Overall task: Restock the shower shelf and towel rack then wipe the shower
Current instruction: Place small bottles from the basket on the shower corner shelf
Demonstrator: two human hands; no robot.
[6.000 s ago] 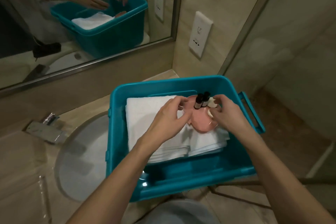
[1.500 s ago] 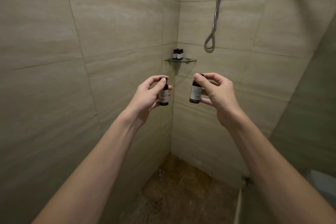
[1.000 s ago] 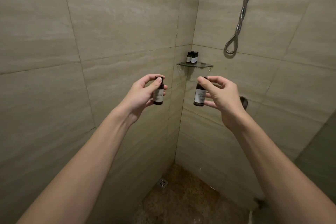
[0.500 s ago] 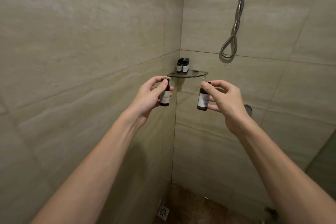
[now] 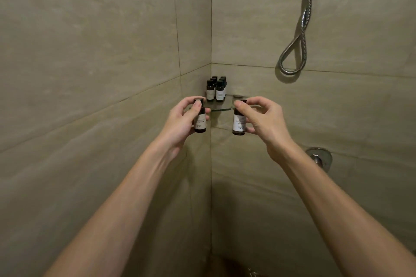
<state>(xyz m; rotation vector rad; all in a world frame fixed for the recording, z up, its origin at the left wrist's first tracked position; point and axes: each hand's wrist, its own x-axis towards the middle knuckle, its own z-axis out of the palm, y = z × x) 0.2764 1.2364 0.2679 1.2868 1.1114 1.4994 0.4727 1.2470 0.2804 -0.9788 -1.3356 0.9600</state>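
A glass corner shelf is fixed where the two tiled shower walls meet. Several small dark bottles with white labels stand at its back. My left hand grips a small dark bottle upright, just left of and slightly below the shelf's front edge. My right hand pinches a second dark bottle upright, just right of and below the shelf's edge. Both arms are stretched out toward the corner.
A metal shower hose hangs in a loop on the right wall above the shelf. A round metal valve sits lower on that wall, behind my right forearm. Beige tiled walls close in on the left and ahead.
Earlier I took the two bottles out of a blue bin by the sink. Since then I have come closer to the shower corner, and both bottles have risen to just below the shelf.
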